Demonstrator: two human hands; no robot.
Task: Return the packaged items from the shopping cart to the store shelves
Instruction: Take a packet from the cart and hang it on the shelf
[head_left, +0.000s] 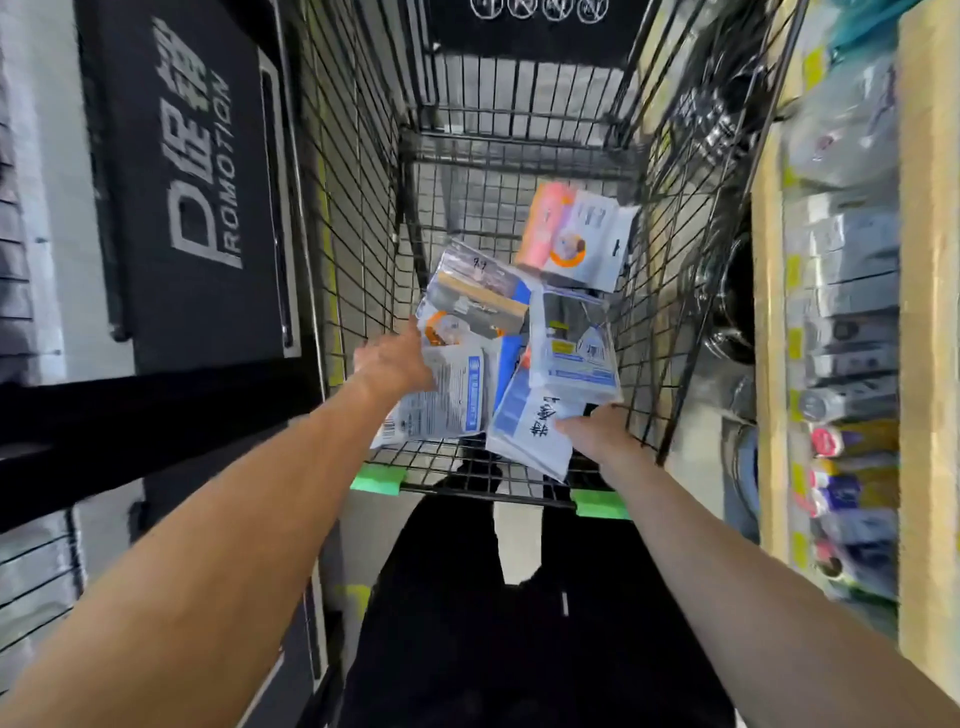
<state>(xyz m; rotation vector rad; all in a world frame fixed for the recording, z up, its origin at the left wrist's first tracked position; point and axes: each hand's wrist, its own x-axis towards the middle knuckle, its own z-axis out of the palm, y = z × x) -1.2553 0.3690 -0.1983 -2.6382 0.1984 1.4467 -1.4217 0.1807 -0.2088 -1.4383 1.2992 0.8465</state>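
A black wire shopping cart (363, 223) stands in front of me with several flat packaged items piled in its basket. My left hand (392, 358) reaches in and grips a white packet with blue print (447, 400) at the pile's left side. My right hand (597, 428) holds the near edge of a white and blue packet with black characters (530, 431). Behind them lie a clear-fronted packet (574, 338), a packet with a tan strip (478, 299), and an orange and white packet (571, 236) leaning against the right wall.
Wooden-edged store shelves (924, 312) with small boxed and bottled goods run along the right. A black promotion sign (202, 176) and dark fixtures stand on the left. Green clips (376, 478) mark the cart's near rim. My dark trousers show below.
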